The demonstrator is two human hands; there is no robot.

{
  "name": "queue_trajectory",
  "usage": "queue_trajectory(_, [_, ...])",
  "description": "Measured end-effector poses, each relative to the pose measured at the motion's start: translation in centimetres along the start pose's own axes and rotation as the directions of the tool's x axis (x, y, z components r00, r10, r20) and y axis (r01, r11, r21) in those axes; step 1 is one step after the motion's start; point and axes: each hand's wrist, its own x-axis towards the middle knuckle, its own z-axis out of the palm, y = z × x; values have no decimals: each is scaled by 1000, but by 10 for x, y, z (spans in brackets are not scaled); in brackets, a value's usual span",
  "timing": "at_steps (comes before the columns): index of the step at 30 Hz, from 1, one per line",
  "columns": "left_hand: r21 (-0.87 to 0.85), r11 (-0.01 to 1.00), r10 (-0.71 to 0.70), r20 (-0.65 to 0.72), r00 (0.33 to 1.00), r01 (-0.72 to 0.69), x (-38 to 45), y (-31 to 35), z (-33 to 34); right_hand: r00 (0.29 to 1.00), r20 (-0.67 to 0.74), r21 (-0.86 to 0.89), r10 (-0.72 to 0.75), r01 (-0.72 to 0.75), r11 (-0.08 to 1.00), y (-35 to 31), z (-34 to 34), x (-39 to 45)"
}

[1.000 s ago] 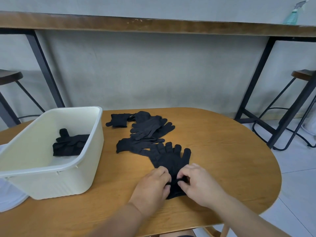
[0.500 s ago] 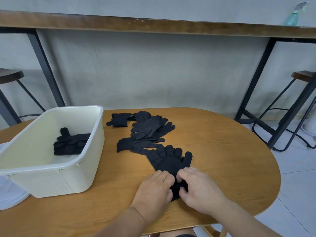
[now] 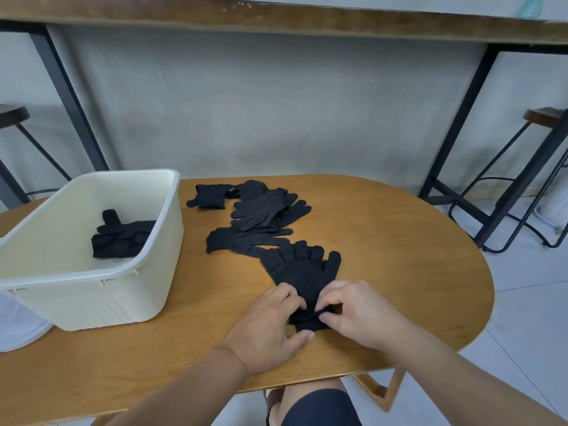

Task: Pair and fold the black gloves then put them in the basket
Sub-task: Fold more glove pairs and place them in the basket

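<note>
A stacked pair of black gloves (image 3: 302, 273) lies flat on the wooden table (image 3: 399, 256), fingers pointing away from me. My left hand (image 3: 272, 325) and my right hand (image 3: 358, 312) both pinch its cuff end, which is bunched and lifted a little. Behind it lies a loose heap of more black gloves (image 3: 261, 219), with one folded bundle (image 3: 210, 196) at the far left of the heap. A folded glove pair (image 3: 120, 238) rests inside the cream plastic basket (image 3: 159, 247) at the left.
A translucent white lid or bowl (image 3: 18, 327) sits at the table's left edge beside the basket. Black metal stools (image 3: 522, 179) stand on the floor to the right, and a high wooden counter (image 3: 276, 16) runs along the wall behind.
Both hands have shifted slightly toward the glove's cuff and gathered it up; the cuff edge is now bunched between the fingers. The heap and basket are unchanged.
</note>
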Motion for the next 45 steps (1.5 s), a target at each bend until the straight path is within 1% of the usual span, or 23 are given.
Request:
queue_trajectory(5, [22, 999, 24, -10, 1000, -24, -1, 2, -2, 999, 12, -28, -31, 32, 999, 1, -1, -3])
queue_trajectory(13, [22, 1000, 9, -8, 1000, -9, -3, 1, -3, 997, -30, -49, -69, 67, 997, 5, -1, -9])
queue_trajectory(15, [27, 1000, 5, -3, 1000, -5, -3, 1, -4, 997, -15, -63, -74, 72, 995, 5, -1, -11])
queue_trajectory(17, [35, 999, 5, 5, 1000, -5, -4, 2, -5, 998, 5, -75, -68, 68, 995, 6, -1, -12])
queue_trajectory(21, [48, 999, -11, 30, 999, 10, -4, 2, -7, 999, -32, -34, -34, 33, 999, 7, -1, -14])
queue_trajectory(23, [58, 998, -11, 39, 999, 9, -3, 3, -7, 999, -17, -29, -29, 29, 999, 7, -1, -15])
queue_trajectory(27, [77, 997, -18, 35, 999, 15, -2, 5, -7, 1000, -17, 26, -11, 11, 1000, 5, -4, -17])
queue_trajectory(33, [74, 997, -27, 33, 999, 24, -3, 6, -6, 1000, 7, 34, 13, -13, 999, 4, -4, -19])
queue_trajectory(35, [59, 998, -31, 31, 999, 29, -3, 6, -6, 1000, 14, 13, 20, -21, 1000, 2, -3, -18])
queue_trajectory(37, [44, 999, -31, 27, 999, 30, -3, 7, -7, 1000, 14, -45, 16, -16, 999, -1, -2, -19])
queue_trajectory(41, [19, 998, -55, 17, 998, 54, -6, 11, -4, 998, -27, -161, -63, 58, 985, -11, 2, -19])
queue_trajectory(43, [2, 997, -75, 4, 997, 74, -7, 11, -2, 995, -41, -169, -93, 85, 982, -15, 5, -18])
queue_trajectory(45, [-9, 996, -89, -2, 996, 89, -7, 11, -1, 995, -62, -128, -82, 73, 989, -15, 8, -18])
